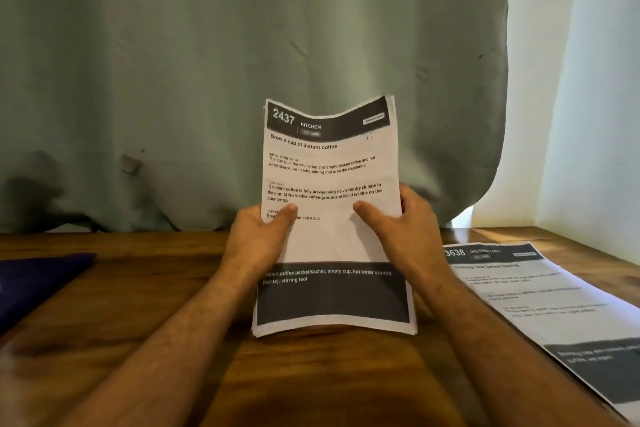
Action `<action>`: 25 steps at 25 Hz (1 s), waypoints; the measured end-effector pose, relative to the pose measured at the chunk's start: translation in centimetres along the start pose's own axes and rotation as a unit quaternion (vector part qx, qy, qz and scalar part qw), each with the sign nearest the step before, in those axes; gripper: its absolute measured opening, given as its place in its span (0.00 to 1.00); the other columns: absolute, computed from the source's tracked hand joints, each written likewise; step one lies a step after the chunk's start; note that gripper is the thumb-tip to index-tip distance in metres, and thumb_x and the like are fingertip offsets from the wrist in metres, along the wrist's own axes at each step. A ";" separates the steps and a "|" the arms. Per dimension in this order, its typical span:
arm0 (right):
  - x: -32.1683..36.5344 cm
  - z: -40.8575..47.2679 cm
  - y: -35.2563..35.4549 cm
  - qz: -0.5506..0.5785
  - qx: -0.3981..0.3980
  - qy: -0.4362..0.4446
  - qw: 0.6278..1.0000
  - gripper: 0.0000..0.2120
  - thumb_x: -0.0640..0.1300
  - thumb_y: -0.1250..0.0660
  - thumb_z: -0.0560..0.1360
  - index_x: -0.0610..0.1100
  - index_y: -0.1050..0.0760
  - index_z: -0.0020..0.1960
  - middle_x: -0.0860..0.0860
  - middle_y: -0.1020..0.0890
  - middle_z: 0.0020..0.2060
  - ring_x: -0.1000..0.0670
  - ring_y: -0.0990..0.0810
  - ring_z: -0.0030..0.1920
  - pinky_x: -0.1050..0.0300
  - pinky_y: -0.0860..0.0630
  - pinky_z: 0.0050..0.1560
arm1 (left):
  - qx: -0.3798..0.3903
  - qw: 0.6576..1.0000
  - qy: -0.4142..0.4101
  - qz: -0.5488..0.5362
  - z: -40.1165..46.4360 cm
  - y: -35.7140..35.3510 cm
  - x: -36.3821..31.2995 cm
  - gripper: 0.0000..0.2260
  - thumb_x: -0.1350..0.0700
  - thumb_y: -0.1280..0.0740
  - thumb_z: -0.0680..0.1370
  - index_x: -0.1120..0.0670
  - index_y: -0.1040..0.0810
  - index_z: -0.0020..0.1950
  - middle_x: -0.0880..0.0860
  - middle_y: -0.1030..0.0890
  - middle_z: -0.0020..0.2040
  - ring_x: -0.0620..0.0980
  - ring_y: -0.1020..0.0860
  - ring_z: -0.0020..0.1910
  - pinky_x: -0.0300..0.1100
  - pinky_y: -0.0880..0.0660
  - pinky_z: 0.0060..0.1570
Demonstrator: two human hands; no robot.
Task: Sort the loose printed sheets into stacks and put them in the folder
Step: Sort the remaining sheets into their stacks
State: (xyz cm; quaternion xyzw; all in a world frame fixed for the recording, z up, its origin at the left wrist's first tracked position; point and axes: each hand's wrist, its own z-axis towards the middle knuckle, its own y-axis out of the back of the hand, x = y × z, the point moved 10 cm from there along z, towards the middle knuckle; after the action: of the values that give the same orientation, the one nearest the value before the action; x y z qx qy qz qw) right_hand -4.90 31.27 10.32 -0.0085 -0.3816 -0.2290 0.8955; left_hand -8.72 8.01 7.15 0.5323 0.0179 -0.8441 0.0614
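You are looking down at a wooden bench (145,288) with a grey-green curtain (207,62) hanging behind its far edge and a bright white curtain (588,80) at the far right.

In the middle, you hold a stack of printed sheets (329,166) upright, its lower edge resting on the bench and its top edge curling slightly away from you. Your left hand (258,236) grasps the stack's left side, thumb pressed on the front page and fingers hidden behind. Your right hand (405,222) grasps the right side the same way, thumb across the front and fingers wrapped round the edge. Both grips are clenched on the paper.

The front page has a dark header reading "2437 KITCHEN" and the title "Brew a cup of instant coffee", with a dark band across its lower part (white text there lists a coffee packet, empty cup, hot water source and stirring tool).

To the right, apart from the stack, another printed sheet (540,298) lies flat on the bench, headed "3638 DRESSING TABLE"; it runs off the near right edge of view.

At the left edge lies a dark purple flat item (31,284), only partly visible; you cannot tell what it is.
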 end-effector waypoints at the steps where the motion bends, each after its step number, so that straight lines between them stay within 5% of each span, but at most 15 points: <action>1: 0.1 0.1 -0.1 -0.003 0.006 0.004 1.000 0.12 0.50 0.28 0.74 0.60 0.28 0.52 0.71 0.24 0.42 0.66 0.21 0.42 0.70 0.26 0.41 | -0.002 1.000 -0.006 0.002 0.1 -0.1 0.0 0.11 0.50 0.33 0.81 0.53 0.18 0.59 0.50 0.14 0.54 0.49 0.15 0.50 0.48 0.18 0.53; 5: 0.4 1.0 0.0 0.014 -0.008 0.013 1.000 0.11 0.49 0.27 0.73 0.58 0.25 0.54 0.70 0.22 0.42 0.64 0.19 0.44 0.68 0.23 0.42 | -0.009 0.997 -0.059 -0.058 0.5 0.6 -1.5 0.04 0.50 0.31 0.80 0.48 0.17 0.51 0.44 0.13 0.46 0.40 0.15 0.42 0.31 0.21 0.36; 10: -1.7 0.8 0.1 0.070 0.027 -0.052 0.996 0.09 0.50 0.25 0.70 0.56 0.20 0.50 0.59 0.15 0.46 0.58 0.16 0.44 0.59 0.19 0.44 | 0.061 0.993 -0.023 -0.102 0.8 0.2 -0.5 0.11 0.46 0.28 0.74 0.50 0.15 0.53 0.47 0.13 0.49 0.50 0.14 0.50 0.45 0.20 0.51; 15: -0.4 1.0 0.1 0.103 0.035 -0.037 0.993 0.07 0.47 0.24 0.70 0.58 0.20 0.43 0.66 0.16 0.39 0.61 0.16 0.41 0.69 0.23 0.34 | 0.038 0.996 -0.046 -0.064 1.1 0.6 -0.8 0.04 0.50 0.29 0.78 0.48 0.15 0.50 0.46 0.13 0.48 0.46 0.14 0.48 0.45 0.20 0.52; 19: -1.5 0.6 -0.7 0.099 0.043 -0.073 0.991 0.11 0.46 0.23 0.69 0.50 0.17 0.50 0.57 0.14 0.42 0.55 0.14 0.42 0.59 0.18 0.42 | 0.057 0.996 -0.056 -0.031 0.7 0.1 -0.2 0.05 0.49 0.30 0.78 0.46 0.17 0.53 0.44 0.13 0.48 0.46 0.14 0.47 0.43 0.18 0.48; 23: -1.1 0.8 -0.5 0.115 0.043 -0.064 0.990 0.08 0.46 0.23 0.69 0.53 0.19 0.46 0.62 0.15 0.38 0.58 0.15 0.39 0.67 0.22 0.34 | 0.054 0.996 -0.060 -0.046 1.0 0.1 -0.2 0.09 0.50 0.29 0.78 0.49 0.17 0.57 0.47 0.13 0.50 0.48 0.14 0.49 0.44 0.18 0.49; 25: -1.5 0.6 -0.7 0.113 0.044 -0.073 0.990 0.08 0.46 0.23 0.69 0.52 0.19 0.46 0.59 0.14 0.39 0.56 0.15 0.40 0.63 0.20 0.37 | 0.052 0.996 -0.062 -0.040 0.9 -0.1 0.0 0.05 0.51 0.29 0.78 0.48 0.16 0.52 0.44 0.13 0.47 0.45 0.14 0.47 0.40 0.19 0.46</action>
State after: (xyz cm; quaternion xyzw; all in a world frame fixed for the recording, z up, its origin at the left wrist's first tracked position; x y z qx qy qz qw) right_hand -6.50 31.33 9.57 -0.0285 -0.4528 -0.1081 0.8846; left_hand -9.51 8.00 7.54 0.4802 -0.0085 -0.8771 0.0010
